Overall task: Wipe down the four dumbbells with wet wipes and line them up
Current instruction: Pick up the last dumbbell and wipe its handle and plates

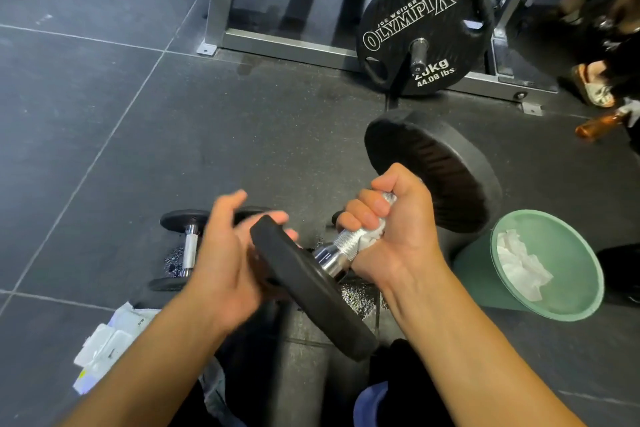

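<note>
We have the large dumbbell (341,246) lifted off the floor (104,149) and tilted, its near plate (311,284) low towards us and its far plate (446,170) raised beyond. Our right hand (388,218) is clamped round the knurled metal handle, fingers curled tight, with a white wet wipe (372,236) bunched between palm and steel. Our left hand (228,260) is on the outer face of the near plate, thumb apart and fingers fairly straight, their tips showing over the plate's rim. It is blurred, so we cannot tell how firmly it presses. The two hands are apart, one at each side of that near plate.

Left of the large dumbbell, a small dumbbell (190,250) lies on the floor with its bright handle pointing away from us. Nearer us on that same side is a heap of white wipe packets (107,343). Beneath the large dumbbell the rubber floor shines with wet patches (356,298).

Just right of the large dumbbell stands a green bin (571,253), tilted our way, with crumpled used wipes (519,263) inside. Beyond the large dumbbell a black weight plate (426,31) marked OLYMPIA hangs on a peg of a grey steel rack (287,43). Beyond and to the right of the large dumbbell are an amber bottle (599,125) and a sandalled foot (592,83)
</note>
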Tool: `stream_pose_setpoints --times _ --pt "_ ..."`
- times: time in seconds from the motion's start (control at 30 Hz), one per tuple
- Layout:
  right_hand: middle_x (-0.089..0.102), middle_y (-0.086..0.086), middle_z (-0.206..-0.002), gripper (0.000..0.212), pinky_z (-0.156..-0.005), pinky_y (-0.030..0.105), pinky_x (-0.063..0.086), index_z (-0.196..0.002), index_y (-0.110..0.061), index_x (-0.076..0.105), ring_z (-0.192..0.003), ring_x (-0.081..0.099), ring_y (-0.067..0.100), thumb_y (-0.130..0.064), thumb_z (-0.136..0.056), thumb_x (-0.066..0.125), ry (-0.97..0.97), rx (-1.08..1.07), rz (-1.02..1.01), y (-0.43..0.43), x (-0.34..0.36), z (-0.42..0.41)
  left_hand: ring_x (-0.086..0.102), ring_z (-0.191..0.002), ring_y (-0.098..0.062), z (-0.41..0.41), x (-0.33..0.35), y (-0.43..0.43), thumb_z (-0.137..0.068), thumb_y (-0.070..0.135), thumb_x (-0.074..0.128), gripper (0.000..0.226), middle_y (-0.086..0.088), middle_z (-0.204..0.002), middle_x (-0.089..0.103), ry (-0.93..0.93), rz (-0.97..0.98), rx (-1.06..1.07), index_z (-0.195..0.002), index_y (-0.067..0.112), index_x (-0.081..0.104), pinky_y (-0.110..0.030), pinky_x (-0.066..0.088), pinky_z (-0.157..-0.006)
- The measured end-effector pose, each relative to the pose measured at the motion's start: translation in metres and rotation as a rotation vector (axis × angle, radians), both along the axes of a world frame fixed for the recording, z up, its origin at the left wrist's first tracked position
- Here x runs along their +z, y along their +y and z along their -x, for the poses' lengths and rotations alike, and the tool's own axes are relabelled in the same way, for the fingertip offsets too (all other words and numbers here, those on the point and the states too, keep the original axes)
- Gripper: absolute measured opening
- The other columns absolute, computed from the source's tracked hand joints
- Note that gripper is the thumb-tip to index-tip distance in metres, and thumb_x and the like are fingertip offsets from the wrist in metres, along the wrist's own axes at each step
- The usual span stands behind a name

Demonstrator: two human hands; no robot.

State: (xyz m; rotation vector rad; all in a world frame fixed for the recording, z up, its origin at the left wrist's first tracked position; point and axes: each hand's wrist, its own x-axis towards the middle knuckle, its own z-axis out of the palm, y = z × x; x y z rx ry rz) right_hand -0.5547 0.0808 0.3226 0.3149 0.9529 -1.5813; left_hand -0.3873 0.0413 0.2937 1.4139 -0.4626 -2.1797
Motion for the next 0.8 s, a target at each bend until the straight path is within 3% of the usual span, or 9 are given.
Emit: stream_pose_setpoints --times 0.07,0.17,0.3,0.37,0.5,0.57,0.63,0.73,0.8 --pt "0.018 -0.007 -0.050 0.033 -0.046 0.025 0.022 -0.055 -0.025 0.025 -0.045 0.016 0.012 -0.014 -0.066 0.054 -0.022 0.021 -0.007 0.000 0.002 0.002 0.070 -0.111 -0.040 0.008 -0.003 0.018 -0.082 0.068 0.061 0.075 -0.022 -0.117 0.075 0.100 -0.168 -0.061 -0.117 0.004 0.074 -0.054 0.052 -0.101" --pt "0.022 -0.008 -0.048 0.032 -0.050 0.024 0.020 -0.053 -0.024 0.028 -0.044 0.018 0.010 -0.015 -0.070 0.054 -0.053 0.022 -0.001 0.002 0.001 0.003 0.049 -0.060 -0.019 0.017 0.001 0.022 -0.082 0.046 0.063 0.033 0.001 -0.069 0.045 0.189 -0.137 0.045 -0.066 0.020 0.051 -0.032 0.046 -0.065" --pt "0.025 -0.009 -0.049 0.033 -0.050 0.021 0.024 -0.055 -0.025 0.029 -0.042 0.023 0.009 -0.015 -0.075 0.054 -0.115 -0.001 0.006 0.002 0.000 0.005 0.033 -0.066 -0.020 0.023 0.014 0.018 -0.075 0.038 0.068 0.034 -0.006 -0.069 0.032 0.178 0.145 0.214 -0.067 0.019 0.041 -0.036 0.035 -0.067" --pt "0.026 -0.009 -0.050 0.032 -0.047 0.021 0.026 -0.056 -0.025 0.030 -0.042 0.023 0.009 -0.015 -0.075 0.054 -0.104 -0.005 -0.024 0.000 -0.001 0.007 0.037 -0.074 -0.027 0.022 0.023 0.028 -0.073 0.039 0.068 0.040 -0.021 -0.078 0.036 -0.011 0.619 0.114 -0.074 0.006 0.044 -0.038 0.036 -0.071" --pt "0.024 -0.008 -0.052 0.030 -0.048 0.023 0.027 -0.057 -0.024 0.031 -0.044 0.024 0.010 -0.015 -0.075 0.053 -0.070 0.011 -0.075 -0.002 -0.007 0.005 0.054 -0.091 -0.025 0.010 0.023 0.045 -0.076 0.035 0.072 0.025 -0.003 -0.090 0.054 -0.517 1.863 -0.312 -0.080 0.011 0.067 -0.047 0.044 -0.084" --pt "0.025 -0.008 -0.052 0.028 -0.048 0.024 0.027 -0.057 -0.023 0.031 -0.044 0.023 0.011 -0.014 -0.070 0.054 -0.068 0.001 -0.084 -0.001 -0.007 0.003 0.054 -0.102 -0.023 0.006 0.019 0.050 -0.083 0.037 0.069 0.022 0.000 -0.101 0.054 -0.494 2.042 -0.354 -0.092 0.017 0.067 -0.050 0.043 -0.094" --pt "0.025 -0.008 -0.051 0.029 -0.046 0.024 0.025 -0.055 -0.024 0.031 -0.043 0.023 0.011 -0.013 -0.069 0.054 -0.079 -0.035 -0.077 0.001 -0.006 0.004 0.054 -0.106 -0.020 0.003 0.015 0.042 -0.084 0.031 0.062 0.017 0.000 -0.106 0.054 -0.499 1.765 -0.189 -0.100 0.025 0.062 -0.039 0.042 -0.098" --pt "0.025 -0.008 -0.051 0.033 -0.047 0.023 0.024 -0.054 -0.025 0.029 -0.043 0.021 0.010 -0.012 -0.075 0.052 -0.096 -0.070 -0.046 0.003 -0.001 0.006 0.060 -0.103 -0.021 0.004 0.023 0.025 -0.087 0.053 0.056 0.032 0.000 -0.099 0.066 -0.280 0.642 0.101 -0.099 0.026 0.068 -0.040 0.048 -0.087" --pt "0.024 -0.008 -0.051 0.034 -0.045 0.023 0.024 -0.054 -0.025 0.028 -0.042 0.021 0.010 -0.013 -0.075 0.051 -0.101 -0.077 -0.020 0.003 0.002 0.006 0.066 -0.099 -0.030 0.009 0.020 0.021 -0.088 0.072 0.050 0.060 -0.008 -0.095 0.074 0.008 0.012 -0.036 -0.106 0.018 0.069 -0.049 0.057 -0.079"
